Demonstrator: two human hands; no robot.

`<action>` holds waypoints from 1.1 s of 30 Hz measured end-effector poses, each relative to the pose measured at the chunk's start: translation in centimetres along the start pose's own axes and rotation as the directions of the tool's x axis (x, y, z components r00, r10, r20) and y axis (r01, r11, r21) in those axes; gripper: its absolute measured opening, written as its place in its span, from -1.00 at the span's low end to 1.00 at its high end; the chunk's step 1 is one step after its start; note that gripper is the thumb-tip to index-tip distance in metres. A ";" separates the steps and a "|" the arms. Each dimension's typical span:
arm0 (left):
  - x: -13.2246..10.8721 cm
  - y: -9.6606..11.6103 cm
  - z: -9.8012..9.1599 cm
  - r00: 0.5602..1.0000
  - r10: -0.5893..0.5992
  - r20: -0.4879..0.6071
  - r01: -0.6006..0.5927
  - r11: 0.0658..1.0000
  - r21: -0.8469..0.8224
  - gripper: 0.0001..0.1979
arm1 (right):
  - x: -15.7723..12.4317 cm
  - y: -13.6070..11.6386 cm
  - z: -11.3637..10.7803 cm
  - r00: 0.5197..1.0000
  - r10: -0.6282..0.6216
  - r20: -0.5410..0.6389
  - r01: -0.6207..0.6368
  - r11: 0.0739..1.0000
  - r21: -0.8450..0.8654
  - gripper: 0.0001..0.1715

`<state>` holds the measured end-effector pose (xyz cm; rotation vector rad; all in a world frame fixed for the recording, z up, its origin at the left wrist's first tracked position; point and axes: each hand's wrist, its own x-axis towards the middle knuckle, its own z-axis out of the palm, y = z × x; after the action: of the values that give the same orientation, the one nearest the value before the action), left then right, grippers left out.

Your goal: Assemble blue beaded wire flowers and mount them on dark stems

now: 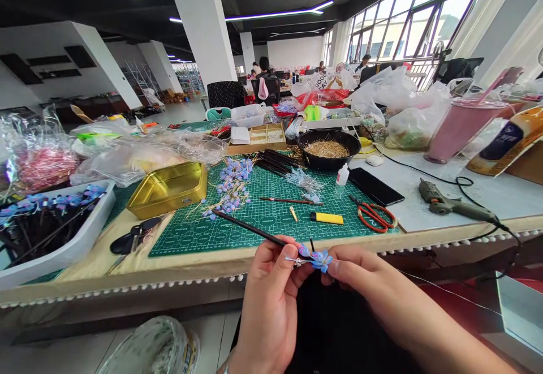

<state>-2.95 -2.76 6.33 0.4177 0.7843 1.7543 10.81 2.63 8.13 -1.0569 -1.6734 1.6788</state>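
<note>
My left hand point(274, 292) is closed round a thin black hair stick point(250, 228), whose bare end points up and left over the cutting mat. At its other end sit blue flowers point(321, 260) and a small silvery wire piece point(298, 261). The thumb and fingers of my right hand point(358, 272) pinch the blue flower at its right edge; some fingertips are hidden behind it. Both hands are in front of the table edge, above my dark lap. Beyond them, loose blue flowers point(233, 184) on gold wires lie on the green cutting mat point(190, 230).
On the mat are red-handled scissors point(375, 217), a yellow lighter point(326, 218), a small glue bottle point(343, 175) and a phone point(375, 187). A gold tin point(167, 190) and a white tray point(91, 221) of flowered sticks stand left. A glue gun point(456, 201) lies right.
</note>
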 end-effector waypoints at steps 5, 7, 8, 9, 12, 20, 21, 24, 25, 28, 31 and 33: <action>0.0 -0.4 -0.4 1.000 -0.016 0.019 0.016 1.000 0.003 -0.95 | 0.2 0.7 0.2 0.997 0.078 0.017 -0.079 0.986 0.143 -0.74; 0.1 -0.5 -0.5 1.000 -0.020 0.019 0.020 1.000 0.004 -0.94 | 0.3 1.0 0.3 0.995 0.096 0.014 -0.097 0.983 0.158 -0.74; 0.1 -0.6 -0.5 1.000 -0.022 0.016 0.022 1.000 0.005 -0.94 | 0.3 1.0 0.3 0.995 0.101 0.010 -0.101 0.982 0.160 -0.74; 0.1 -0.6 -0.5 1.000 -0.023 0.011 0.023 1.000 0.007 -0.95 | 0.4 1.1 0.4 0.995 0.102 0.006 -0.101 0.982 0.162 -0.74; 0.1 -0.7 -0.6 1.000 -0.029 0.011 0.029 1.000 0.013 -0.95 | 0.5 1.4 0.4 0.994 0.109 0.002 -0.108 0.981 0.163 -0.74; 0.0 -1.5 -0.6 0.999 -0.034 -0.033 0.035 0.999 0.034 -0.96 | 0.4 2.1 0.3 0.989 0.147 0.033 -0.150 0.970 0.192 -0.72; 0.0 -1.6 -0.6 0.999 -0.033 -0.028 0.034 0.998 0.046 -0.97 | 0.3 2.2 0.2 0.988 0.150 0.043 -0.156 0.967 0.200 -0.71; -0.4 -0.7 -1.3 0.996 -0.082 0.023 0.076 0.977 0.200 -0.94 | 0.1 2.4 -0.6 0.984 0.161 0.071 -0.173 0.964 0.202 -0.70; -0.6 0.0 -1.6 0.987 -0.150 0.059 0.124 0.939 0.322 -0.90 | 0.0 2.5 -1.0 0.984 0.162 0.078 -0.174 0.966 0.189 -0.70; -1.5 3.5 -2.3 0.839 -0.531 0.117 0.219 0.527 0.821 -0.82 | -0.3 2.8 -2.3 0.981 0.165 0.102 -0.176 0.979 0.106 -0.74; -1.8 7.0 -1.4 0.876 -0.450 0.174 -0.136 0.115 0.984 -0.83 | -0.7 3.1 -2.7 0.971 0.182 0.153 -0.180 0.983 -0.024 -0.83; -1.2 8.0 -0.3 0.897 -0.314 0.313 -0.334 -0.015 0.942 -0.88 | -1.0 3.1 -2.4 0.957 0.205 0.207 -0.185 0.976 -0.111 -0.86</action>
<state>-8.40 -5.32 11.81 1.8038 1.6411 0.5821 13.83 2.89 5.38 -1.1479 -1.8489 1.9201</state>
